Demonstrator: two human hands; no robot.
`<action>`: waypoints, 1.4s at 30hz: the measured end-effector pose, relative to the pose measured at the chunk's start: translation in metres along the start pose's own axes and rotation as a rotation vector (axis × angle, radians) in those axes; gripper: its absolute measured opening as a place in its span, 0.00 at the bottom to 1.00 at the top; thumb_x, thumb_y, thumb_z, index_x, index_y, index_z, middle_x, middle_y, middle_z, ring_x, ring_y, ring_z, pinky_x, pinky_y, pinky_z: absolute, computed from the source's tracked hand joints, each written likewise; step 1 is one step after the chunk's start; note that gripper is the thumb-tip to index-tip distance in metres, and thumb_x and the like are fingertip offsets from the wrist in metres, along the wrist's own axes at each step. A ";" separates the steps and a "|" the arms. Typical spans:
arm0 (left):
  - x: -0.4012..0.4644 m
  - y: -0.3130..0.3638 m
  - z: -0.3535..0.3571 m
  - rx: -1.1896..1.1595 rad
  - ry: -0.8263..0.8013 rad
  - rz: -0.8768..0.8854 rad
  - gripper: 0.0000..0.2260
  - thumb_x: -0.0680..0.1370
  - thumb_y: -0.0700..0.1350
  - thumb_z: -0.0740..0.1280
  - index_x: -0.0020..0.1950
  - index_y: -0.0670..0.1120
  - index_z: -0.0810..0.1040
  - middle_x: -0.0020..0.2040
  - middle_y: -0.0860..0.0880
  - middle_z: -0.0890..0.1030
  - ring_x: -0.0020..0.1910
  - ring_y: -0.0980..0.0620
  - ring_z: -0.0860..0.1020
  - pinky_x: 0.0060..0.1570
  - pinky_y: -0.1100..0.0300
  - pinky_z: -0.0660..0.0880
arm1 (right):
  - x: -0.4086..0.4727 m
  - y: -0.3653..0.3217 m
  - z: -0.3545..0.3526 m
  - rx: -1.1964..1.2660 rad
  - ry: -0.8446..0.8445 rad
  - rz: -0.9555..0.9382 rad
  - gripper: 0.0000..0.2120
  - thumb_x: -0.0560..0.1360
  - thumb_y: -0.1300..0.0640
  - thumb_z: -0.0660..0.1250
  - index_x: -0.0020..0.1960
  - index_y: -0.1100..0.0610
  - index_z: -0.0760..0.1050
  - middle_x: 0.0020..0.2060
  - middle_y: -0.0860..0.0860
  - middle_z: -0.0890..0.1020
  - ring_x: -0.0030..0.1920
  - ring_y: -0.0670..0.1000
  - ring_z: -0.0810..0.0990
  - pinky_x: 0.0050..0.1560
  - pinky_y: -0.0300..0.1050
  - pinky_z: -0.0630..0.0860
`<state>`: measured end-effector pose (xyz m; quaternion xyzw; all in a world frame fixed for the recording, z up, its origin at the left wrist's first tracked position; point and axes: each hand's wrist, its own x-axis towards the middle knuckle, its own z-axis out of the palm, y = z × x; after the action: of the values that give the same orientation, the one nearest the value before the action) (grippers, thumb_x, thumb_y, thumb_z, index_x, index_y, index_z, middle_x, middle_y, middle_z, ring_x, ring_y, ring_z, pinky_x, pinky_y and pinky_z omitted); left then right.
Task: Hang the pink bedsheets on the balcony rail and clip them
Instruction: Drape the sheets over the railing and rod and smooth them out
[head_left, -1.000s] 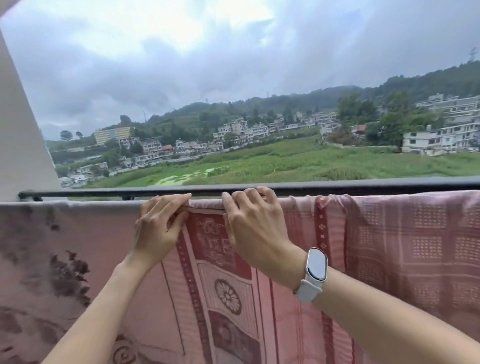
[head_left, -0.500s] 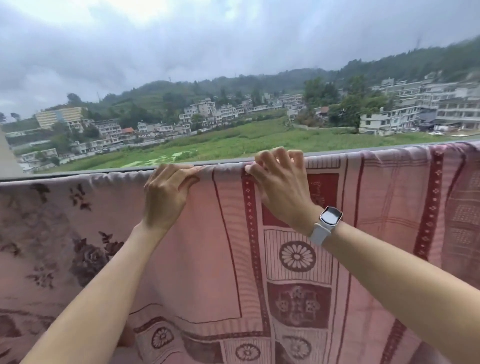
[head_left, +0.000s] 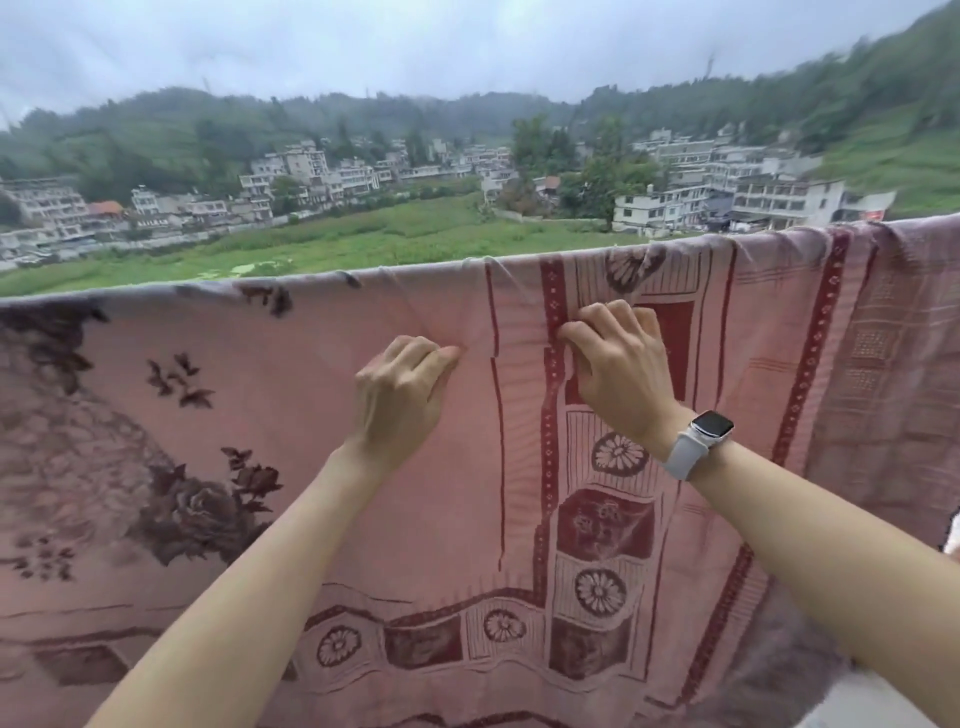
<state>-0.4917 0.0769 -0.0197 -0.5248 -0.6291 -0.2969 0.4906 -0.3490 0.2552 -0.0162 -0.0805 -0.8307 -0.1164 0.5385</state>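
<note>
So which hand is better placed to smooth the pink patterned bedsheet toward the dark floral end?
Left, probably. The left hand grips the pink patterned bedsheet nearer that floral end; the right hand pinches it farther right.

Pink bedsheets (head_left: 260, 441) drape over a seemingly hidden rail.

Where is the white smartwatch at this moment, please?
In the head view, the white smartwatch sits right of centre on the right wrist, just below the right hand gripping the pink bedsheet.
</note>
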 end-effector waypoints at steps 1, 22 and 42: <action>-0.003 -0.008 -0.003 0.024 -0.014 0.005 0.05 0.74 0.40 0.66 0.47 0.43 0.81 0.41 0.46 0.82 0.43 0.49 0.77 0.43 0.54 0.73 | 0.001 -0.004 0.001 0.013 0.016 -0.007 0.09 0.71 0.63 0.63 0.50 0.58 0.76 0.44 0.53 0.79 0.46 0.53 0.73 0.49 0.48 0.64; -0.002 -0.172 -0.110 0.293 -0.028 -0.045 0.07 0.71 0.34 0.69 0.47 0.40 0.83 0.41 0.43 0.85 0.41 0.45 0.83 0.39 0.55 0.80 | 0.113 -0.160 0.088 0.003 0.087 -0.272 0.20 0.68 0.49 0.69 0.58 0.52 0.71 0.50 0.54 0.78 0.50 0.53 0.65 0.47 0.50 0.59; -0.062 -0.303 -0.185 0.212 -0.217 -0.266 0.20 0.75 0.41 0.64 0.67 0.43 0.68 0.68 0.40 0.68 0.68 0.41 0.63 0.68 0.42 0.53 | 0.100 -0.288 0.093 -0.083 -0.020 -0.014 0.13 0.70 0.59 0.63 0.54 0.58 0.74 0.47 0.53 0.78 0.48 0.55 0.74 0.49 0.49 0.63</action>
<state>-0.7259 -0.1928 0.0290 -0.4114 -0.7698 -0.2330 0.4289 -0.5455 0.0055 0.0075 -0.0981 -0.8309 -0.1537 0.5256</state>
